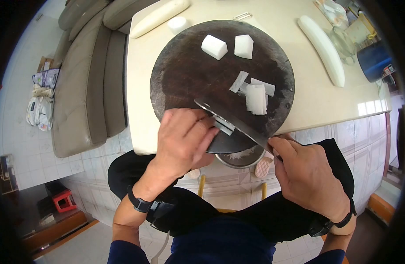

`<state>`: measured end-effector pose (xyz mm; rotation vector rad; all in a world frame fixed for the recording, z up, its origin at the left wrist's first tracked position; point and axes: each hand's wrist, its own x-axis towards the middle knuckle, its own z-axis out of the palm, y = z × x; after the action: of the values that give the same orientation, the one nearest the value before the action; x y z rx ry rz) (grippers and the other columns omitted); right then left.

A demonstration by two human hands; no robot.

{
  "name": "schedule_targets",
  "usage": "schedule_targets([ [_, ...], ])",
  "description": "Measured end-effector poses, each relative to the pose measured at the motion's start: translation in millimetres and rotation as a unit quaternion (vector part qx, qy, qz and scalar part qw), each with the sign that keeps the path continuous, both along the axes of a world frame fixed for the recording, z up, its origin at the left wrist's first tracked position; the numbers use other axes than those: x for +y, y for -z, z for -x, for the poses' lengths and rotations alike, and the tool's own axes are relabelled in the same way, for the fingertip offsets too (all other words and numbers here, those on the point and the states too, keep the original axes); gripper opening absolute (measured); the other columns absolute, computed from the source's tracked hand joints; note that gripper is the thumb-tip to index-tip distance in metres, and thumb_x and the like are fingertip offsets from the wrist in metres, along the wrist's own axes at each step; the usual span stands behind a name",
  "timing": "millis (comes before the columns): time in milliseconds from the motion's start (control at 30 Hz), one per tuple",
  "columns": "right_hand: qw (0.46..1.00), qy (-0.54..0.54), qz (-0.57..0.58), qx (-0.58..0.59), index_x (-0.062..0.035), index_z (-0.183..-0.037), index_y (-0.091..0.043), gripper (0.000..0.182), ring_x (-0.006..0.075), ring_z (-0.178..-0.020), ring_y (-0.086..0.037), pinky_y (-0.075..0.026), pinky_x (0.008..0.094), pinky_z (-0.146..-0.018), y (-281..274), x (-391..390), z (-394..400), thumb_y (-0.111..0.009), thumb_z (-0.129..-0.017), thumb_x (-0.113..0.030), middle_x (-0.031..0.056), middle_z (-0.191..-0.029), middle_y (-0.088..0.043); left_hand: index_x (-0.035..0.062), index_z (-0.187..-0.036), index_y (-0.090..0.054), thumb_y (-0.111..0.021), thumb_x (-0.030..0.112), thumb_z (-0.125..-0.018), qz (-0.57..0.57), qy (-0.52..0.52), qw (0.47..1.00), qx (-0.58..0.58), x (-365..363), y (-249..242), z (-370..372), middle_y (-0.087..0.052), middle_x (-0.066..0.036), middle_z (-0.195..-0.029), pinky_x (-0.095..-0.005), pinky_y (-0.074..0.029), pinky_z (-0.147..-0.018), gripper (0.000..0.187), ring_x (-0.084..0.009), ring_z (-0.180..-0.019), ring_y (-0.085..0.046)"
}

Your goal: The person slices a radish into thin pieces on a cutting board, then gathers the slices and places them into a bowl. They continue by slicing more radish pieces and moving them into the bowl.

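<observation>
A person's right hand point(308, 169) is gripping a knife point(253, 134) by its handle, its blade slanting over the near part of a round, dark cutting board point(180, 75). The left hand point(185, 136) is holding white pieces point(226, 127) under curled fingers, beside the blade. 2 white chunks point(214, 47) are sitting toward the far edge; thin slices point(256, 99) are lying overlapped nearer.

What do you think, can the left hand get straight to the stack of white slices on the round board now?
Probably not: the knife stands between the left hand and the white slices, and its fingers are at a white piece. Above the blade, the way looks free.
</observation>
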<state>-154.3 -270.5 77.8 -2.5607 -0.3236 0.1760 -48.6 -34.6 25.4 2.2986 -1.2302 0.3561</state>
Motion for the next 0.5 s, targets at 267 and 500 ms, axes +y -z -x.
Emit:
schedule_targets([
  [267,0.998,0.029,-0.041,0.034,0.0024,-0.106,-0.058,0.027,0.0411,-0.070,-0.061,-0.048,0.0431,-0.061,-3,-3,-3,-0.055,-0.079,0.005,0.0228,-0.080,-0.064,0.0008,-0.096,-0.067,-0.074,0.002,-0.073,-0.043,-0.057,0.990,0.119,16,-7,-10,-0.062,-0.010,-0.095,-0.0361,-0.045,-0.079,0.024,-0.0289,-0.090,-0.059],
  [500,0.998,0.015,-0.022,0.057,0.0045,-0.099,-0.055,0.021,0.0361,-0.068,-0.064,-0.049,0.0415,-0.061,-3,-6,-5,-0.059,-0.079,0.002,0.0208,-0.073,-0.062,0.0018,-0.090,-0.060,-0.065,-0.004,-0.078,-0.106,-0.047,0.987,0.110,19,-16,-11,-0.059,-0.010,-0.094,-0.0374,-0.044,-0.080,0.015,-0.0296,-0.089,-0.056],
])
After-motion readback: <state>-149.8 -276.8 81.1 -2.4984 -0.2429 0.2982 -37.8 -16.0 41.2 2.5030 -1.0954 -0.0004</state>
